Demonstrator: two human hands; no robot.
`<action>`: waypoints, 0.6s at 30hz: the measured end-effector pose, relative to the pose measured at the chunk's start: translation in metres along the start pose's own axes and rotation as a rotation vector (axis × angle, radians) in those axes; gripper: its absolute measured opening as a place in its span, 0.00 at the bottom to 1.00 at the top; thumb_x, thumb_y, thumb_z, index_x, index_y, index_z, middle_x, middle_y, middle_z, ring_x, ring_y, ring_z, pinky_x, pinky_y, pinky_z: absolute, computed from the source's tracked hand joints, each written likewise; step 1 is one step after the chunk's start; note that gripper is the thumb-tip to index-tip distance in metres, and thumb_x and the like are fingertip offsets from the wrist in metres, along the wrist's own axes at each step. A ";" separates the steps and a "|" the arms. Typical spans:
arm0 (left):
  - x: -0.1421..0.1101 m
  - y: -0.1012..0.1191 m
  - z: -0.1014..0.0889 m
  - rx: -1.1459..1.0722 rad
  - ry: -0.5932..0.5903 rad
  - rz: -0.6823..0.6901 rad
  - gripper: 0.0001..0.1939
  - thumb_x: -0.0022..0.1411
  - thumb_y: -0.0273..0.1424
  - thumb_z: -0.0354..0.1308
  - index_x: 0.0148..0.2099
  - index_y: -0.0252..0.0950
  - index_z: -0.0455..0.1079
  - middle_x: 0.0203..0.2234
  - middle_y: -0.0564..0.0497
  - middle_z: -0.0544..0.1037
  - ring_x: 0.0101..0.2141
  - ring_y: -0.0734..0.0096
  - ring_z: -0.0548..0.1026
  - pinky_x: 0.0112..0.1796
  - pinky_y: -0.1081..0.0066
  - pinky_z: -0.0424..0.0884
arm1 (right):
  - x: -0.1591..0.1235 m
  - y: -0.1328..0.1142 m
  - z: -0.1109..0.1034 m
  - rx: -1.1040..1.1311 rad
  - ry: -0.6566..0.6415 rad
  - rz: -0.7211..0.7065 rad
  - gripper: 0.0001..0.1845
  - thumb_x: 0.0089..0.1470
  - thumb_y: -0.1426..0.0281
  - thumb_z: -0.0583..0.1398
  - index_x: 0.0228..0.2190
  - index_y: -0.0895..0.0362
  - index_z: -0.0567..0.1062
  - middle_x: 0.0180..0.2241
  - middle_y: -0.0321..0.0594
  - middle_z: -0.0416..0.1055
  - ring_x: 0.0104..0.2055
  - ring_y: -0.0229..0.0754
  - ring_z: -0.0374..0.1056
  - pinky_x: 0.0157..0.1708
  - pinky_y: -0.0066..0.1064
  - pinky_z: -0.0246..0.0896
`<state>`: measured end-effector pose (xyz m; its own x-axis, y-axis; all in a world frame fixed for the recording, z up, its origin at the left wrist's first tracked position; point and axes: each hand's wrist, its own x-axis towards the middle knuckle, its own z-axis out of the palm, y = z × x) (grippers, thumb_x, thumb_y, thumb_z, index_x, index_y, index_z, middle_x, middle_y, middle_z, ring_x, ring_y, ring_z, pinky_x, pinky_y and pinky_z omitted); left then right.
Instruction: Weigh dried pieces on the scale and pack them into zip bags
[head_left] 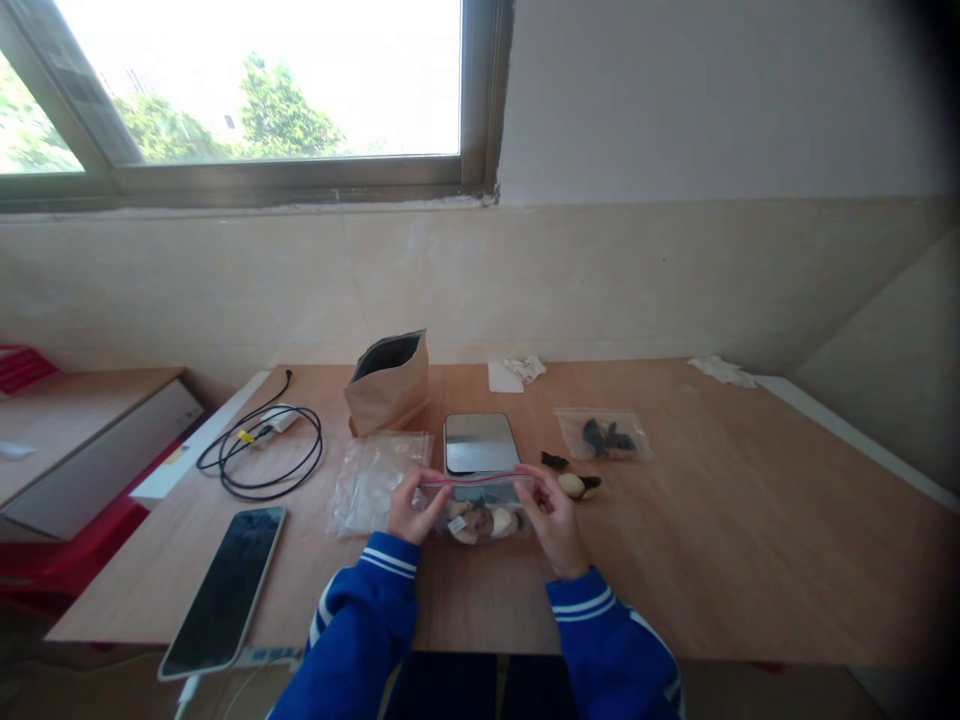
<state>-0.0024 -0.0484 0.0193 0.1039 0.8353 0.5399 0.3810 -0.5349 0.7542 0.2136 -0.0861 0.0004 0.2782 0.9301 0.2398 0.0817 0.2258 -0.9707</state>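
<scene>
A clear zip-lock bag (480,510) with a red strip along its top lies before me, several pale and brown dried pieces inside. My left hand (414,508) pinches its top left corner between thumb and fingers. At the top right corner, my right hand (551,515) is closed on the same bag. Just behind stands a flat scale (480,442) with a silver top. Right of it lie a pale piece with a dark end (576,486) and a small dark piece (553,460). Whether the bag's seal is fully pressed together I cannot tell.
Flat clear bags (375,485) lie left of my hands, a brown paper pouch (390,385) standing behind them. Another zip-lock bag (606,435) with dark pieces rests at right. A coiled black cable (259,490) and a phone (225,590) are on the left; crumpled tissue (724,371) lies far right.
</scene>
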 end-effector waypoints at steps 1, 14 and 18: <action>0.000 0.000 0.000 0.005 0.013 0.017 0.08 0.57 0.35 0.60 0.32 0.35 0.71 0.27 0.49 0.76 0.30 0.69 0.74 0.33 0.69 0.70 | 0.000 0.001 0.000 -0.003 -0.001 0.010 0.22 0.51 0.54 0.61 0.40 0.58 0.74 0.28 0.39 0.72 0.30 0.42 0.67 0.29 0.31 0.63; 0.002 0.006 -0.001 -0.009 0.041 0.063 0.07 0.57 0.34 0.60 0.31 0.35 0.72 0.27 0.48 0.76 0.30 0.68 0.74 0.33 0.68 0.71 | 0.003 0.000 0.000 0.004 0.015 0.029 0.20 0.49 0.55 0.63 0.34 0.59 0.76 0.28 0.40 0.73 0.30 0.41 0.67 0.29 0.31 0.65; 0.001 0.006 -0.001 0.001 0.048 0.052 0.08 0.57 0.35 0.59 0.31 0.35 0.72 0.27 0.48 0.76 0.30 0.69 0.74 0.32 0.69 0.71 | 0.003 0.001 -0.001 0.011 0.026 0.024 0.18 0.48 0.56 0.64 0.33 0.58 0.77 0.29 0.40 0.74 0.30 0.41 0.67 0.29 0.31 0.64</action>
<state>-0.0006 -0.0508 0.0249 0.0795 0.7992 0.5958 0.3771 -0.5774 0.7242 0.2152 -0.0831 -0.0002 0.3048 0.9274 0.2169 0.0642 0.2072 -0.9762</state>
